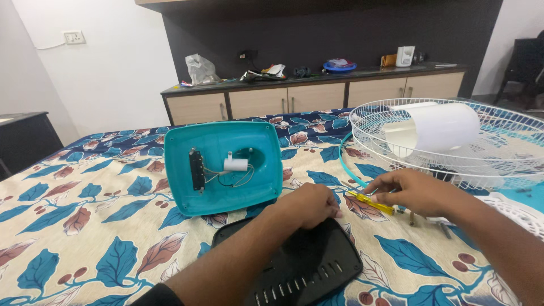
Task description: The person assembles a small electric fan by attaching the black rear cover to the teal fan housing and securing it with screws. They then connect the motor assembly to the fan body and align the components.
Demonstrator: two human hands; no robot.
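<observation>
The right hand (pixel 416 191) grips a yellow-handled screwdriver (pixel 371 202) just right of the teal plastic fan base (pixel 221 167); the left hand (pixel 309 205) rests fisted below it.

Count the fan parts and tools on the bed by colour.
Teal: 2, base shell and ring
White: 1, fan guard
Black: 1, vented cover
Yellow: 1, screwdriver under the right hand
Total: 5. Small screws near the right hand are too small to count.

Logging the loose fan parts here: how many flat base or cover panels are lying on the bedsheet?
2. The teal base panel lies wiring-side up, left of centre; the black slotted cover lies nearer the camera, partly beneath the left hand. Others may be hidden behind the fan guard.
</observation>
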